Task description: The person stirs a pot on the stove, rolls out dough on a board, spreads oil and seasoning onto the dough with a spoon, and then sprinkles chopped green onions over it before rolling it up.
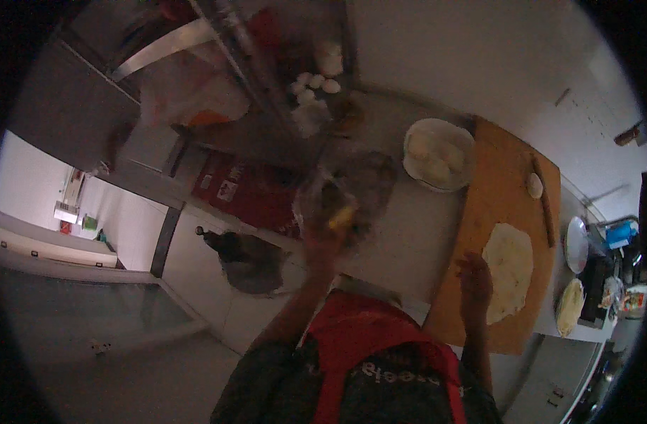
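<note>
My left hand [323, 246] reaches over the counter to a clear plastic bag [315, 199]. A yellow object [342, 217] shows at its fingertips; blur hides whether the fingers grip it. Over the wooden board [474, 212], my right hand [474, 283] hovers or rests at the near edge of a flat sheet of dough [509, 270], with fingers apart and nothing in them. A thin rolling pin [547, 212] lies along the board's far side, beside a small whitish round piece [535, 185]. Left of the board stands a white bowl [408, 153] holding several pale dough pieces [437, 167].
Several eggs [315, 82] sit at the back of the counter. A red printed box or bag [244, 191] lies left of the plastic bag, near a dark pot-like object [252, 265]. To the right are a white plate [576, 244] and a plate of flatbread-like food [570, 307].
</note>
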Motion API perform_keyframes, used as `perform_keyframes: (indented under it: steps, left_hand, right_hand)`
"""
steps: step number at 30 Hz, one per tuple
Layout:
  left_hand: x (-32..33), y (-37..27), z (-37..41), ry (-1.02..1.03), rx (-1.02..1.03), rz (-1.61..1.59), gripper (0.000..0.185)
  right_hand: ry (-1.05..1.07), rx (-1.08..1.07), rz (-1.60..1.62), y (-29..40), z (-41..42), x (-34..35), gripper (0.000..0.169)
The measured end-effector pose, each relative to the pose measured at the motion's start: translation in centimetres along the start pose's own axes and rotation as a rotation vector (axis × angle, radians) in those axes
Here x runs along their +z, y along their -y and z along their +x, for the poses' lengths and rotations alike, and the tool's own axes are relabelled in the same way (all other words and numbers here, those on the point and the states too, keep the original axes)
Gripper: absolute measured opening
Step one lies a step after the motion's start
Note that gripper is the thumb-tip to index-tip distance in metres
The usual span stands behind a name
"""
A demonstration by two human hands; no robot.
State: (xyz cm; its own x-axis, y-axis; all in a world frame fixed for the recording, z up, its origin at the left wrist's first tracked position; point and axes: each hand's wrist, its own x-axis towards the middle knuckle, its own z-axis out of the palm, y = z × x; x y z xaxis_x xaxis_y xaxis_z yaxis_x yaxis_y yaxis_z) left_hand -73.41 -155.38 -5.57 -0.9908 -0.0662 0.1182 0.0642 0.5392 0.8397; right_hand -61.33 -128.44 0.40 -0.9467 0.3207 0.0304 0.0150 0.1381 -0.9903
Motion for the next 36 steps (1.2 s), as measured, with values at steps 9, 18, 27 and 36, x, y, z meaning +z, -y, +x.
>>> perform_keyframes:
  steps: [9,18,27,36]
  left_hand:
    - [-8.5,8.2,11.6,-0.332,-0.023,-0.591,0.039]
    - [-5.7,15.2,14.7,0.281,-0.009,-0.566,0.035]
    - [-4.6,13.0,17.5,0.347,0.05,-0.619,0.04]
    - [-5.6,10.9,15.9,0.36,-0.116,-0.521,0.039]
  right_hand:
    - [0.329,-0.061,-0.457,0.3,9.0,8.6,0.026]
    - [0.291,-0.066,-0.327,1.6,24.1,19.4,0.031]
    - [0.082,-0.473,-0.514,-2.2,29.3,22.9,0.026]
    - [-0.248,-0.291,-0.436,5.4,20.1,16.9,0.024]
